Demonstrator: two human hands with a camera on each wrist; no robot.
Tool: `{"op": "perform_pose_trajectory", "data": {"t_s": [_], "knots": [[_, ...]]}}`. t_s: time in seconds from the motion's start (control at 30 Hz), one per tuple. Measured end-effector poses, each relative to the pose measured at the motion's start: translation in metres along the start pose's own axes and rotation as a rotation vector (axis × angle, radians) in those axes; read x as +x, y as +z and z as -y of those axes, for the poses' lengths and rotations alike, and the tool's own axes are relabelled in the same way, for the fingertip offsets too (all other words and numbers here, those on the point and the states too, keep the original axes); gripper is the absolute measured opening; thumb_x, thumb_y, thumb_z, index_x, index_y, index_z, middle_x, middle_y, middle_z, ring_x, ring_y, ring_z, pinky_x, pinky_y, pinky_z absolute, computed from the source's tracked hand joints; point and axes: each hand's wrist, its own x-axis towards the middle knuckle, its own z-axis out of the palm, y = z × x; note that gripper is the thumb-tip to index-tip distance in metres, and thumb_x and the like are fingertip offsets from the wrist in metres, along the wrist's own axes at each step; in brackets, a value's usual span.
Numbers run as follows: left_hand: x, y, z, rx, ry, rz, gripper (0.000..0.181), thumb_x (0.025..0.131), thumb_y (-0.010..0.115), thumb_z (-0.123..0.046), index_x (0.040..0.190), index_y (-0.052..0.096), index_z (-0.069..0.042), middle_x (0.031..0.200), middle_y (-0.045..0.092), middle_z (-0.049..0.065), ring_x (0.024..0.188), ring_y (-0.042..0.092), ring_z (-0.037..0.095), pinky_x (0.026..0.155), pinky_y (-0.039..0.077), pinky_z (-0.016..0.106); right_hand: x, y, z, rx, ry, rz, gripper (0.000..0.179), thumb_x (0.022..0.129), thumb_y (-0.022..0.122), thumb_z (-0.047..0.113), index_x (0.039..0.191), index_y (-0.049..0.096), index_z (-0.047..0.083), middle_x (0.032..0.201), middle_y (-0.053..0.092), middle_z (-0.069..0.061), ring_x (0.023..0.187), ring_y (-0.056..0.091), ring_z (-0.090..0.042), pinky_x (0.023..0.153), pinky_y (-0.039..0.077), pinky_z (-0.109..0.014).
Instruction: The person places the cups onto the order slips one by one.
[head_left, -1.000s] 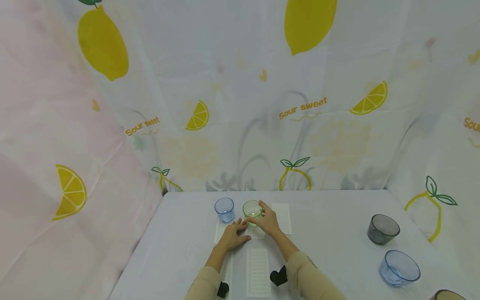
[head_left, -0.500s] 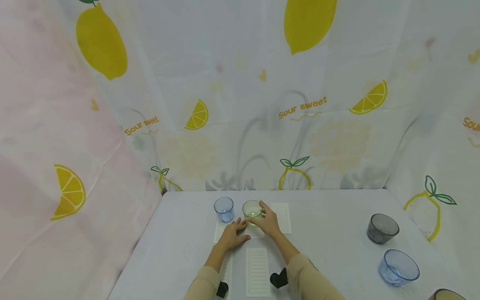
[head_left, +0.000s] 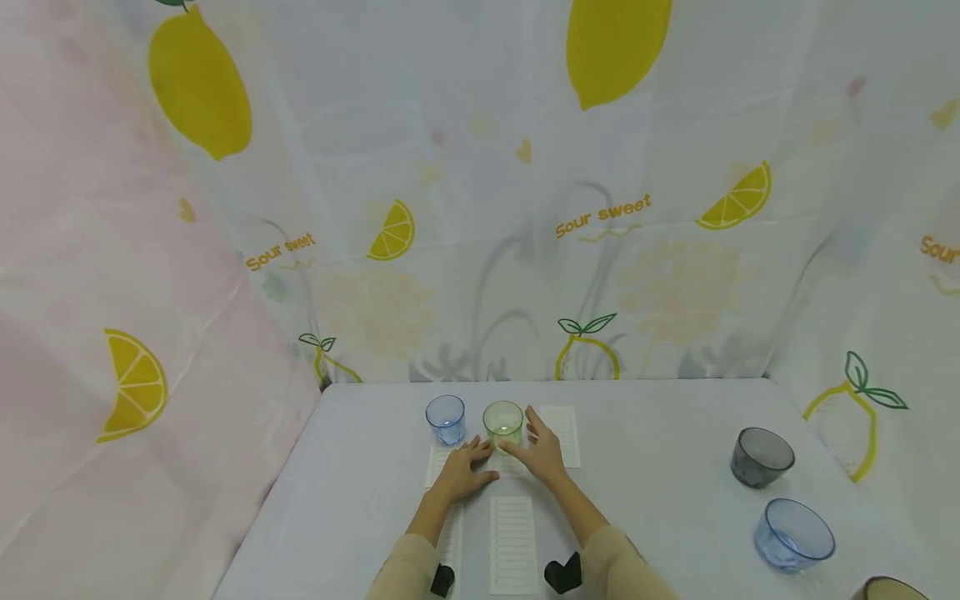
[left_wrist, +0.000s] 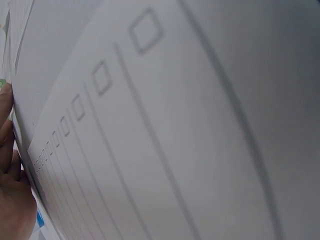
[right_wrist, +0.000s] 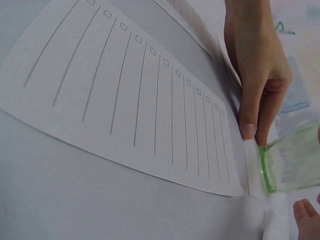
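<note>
A green-tinted glass (head_left: 504,423) stands upright at the end of a lined paper sheet. My right hand (head_left: 543,454) is spread at its right side, thumb and fingers apart, holding nothing. In the right wrist view, a gap shows between the green glass (right_wrist: 292,162) and the fingertips (right_wrist: 305,212). My left hand (head_left: 462,472) rests on the sheets, its fingertips close to the foot of the glass; whether they touch it is unclear. Just left of the green one stands a blue glass (head_left: 447,422). One lined sheet with checkboxes (left_wrist: 150,130) fills the left wrist view.
Lined sheets lie nearby, one at the front (head_left: 513,546) and another at the back right (head_left: 562,435). Along the table's right side stand a grey glass (head_left: 762,458), a blue bowl-like glass (head_left: 793,537) and a partly visible brownish glass (head_left: 891,590). A lemon-print curtain (head_left: 480,308) hangs behind.
The fingers of my right hand have come off the green glass and spread to its right. The glass stays in place, and my left hand holds its position.
</note>
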Motion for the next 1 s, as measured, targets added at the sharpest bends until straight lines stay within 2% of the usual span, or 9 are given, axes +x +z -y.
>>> {"op": "perform_pose_trajectory", "data": {"t_s": [0.27,0.43,0.6,0.67,0.9,1.0], "knots": [[0.001,-0.002,0.000,0.030,0.045,-0.019,0.050,0.081,0.073,-0.026,0.119,0.061,0.004,0.130,0.051,0.027,0.118,0.041,0.059,0.097,0.033,0.067,-0.014,-0.012,0.003,0.040,-0.012,-0.046,0.080,0.076,0.079,0.015,0.135,0.034,-0.017,0.134,0.043,-0.034,0.118,0.048,-0.049,0.095,0.046,-0.049],[0.001,-0.001,0.000,0.031,0.042,-0.020,0.050,0.081,0.073,-0.026,0.120,0.061,0.004,0.131,0.052,0.025,0.119,0.041,0.058,0.098,0.033,0.066,-0.024,-0.024,0.012,0.019,-0.037,-0.061,0.078,0.076,0.078,0.010,0.134,0.034,-0.018,0.133,0.044,-0.035,0.118,0.049,-0.049,0.094,0.046,-0.049],[0.000,0.001,0.000,0.011,0.041,-0.015,0.049,0.082,0.072,-0.025,0.120,0.061,0.004,0.131,0.052,0.024,0.121,0.041,0.055,0.100,0.032,0.065,-0.037,-0.051,0.040,0.036,-0.026,-0.065,0.074,0.076,0.076,0.001,0.133,0.034,-0.021,0.133,0.041,-0.037,0.120,0.045,-0.051,0.096,0.042,-0.055],[0.001,0.001,0.000,-0.001,0.040,-0.014,0.049,0.082,0.072,-0.025,0.120,0.061,0.004,0.131,0.053,0.023,0.123,0.040,0.053,0.101,0.031,0.064,-0.042,-0.065,0.045,0.038,-0.013,-0.076,0.074,0.077,0.075,0.001,0.133,0.034,-0.020,0.134,0.041,-0.035,0.121,0.044,-0.049,0.097,0.042,-0.053],[0.003,0.001,0.002,0.017,0.059,-0.021,0.047,0.081,0.072,-0.023,0.118,0.061,0.005,0.129,0.055,0.022,0.123,0.041,0.051,0.101,0.032,0.063,-0.062,-0.112,0.014,-0.061,-0.001,-0.126,0.081,0.078,0.077,0.011,0.140,0.030,-0.013,0.138,0.043,-0.027,0.124,0.046,-0.043,0.098,0.043,-0.043],[0.002,0.003,0.003,0.032,0.070,-0.025,0.047,0.081,0.072,-0.021,0.117,0.061,0.006,0.128,0.056,0.022,0.124,0.042,0.048,0.103,0.031,0.061,-0.071,-0.135,0.010,-0.097,0.023,-0.162,0.085,0.078,0.077,0.013,0.142,0.027,-0.011,0.139,0.042,-0.027,0.123,0.045,-0.043,0.097,0.044,-0.026]]}}
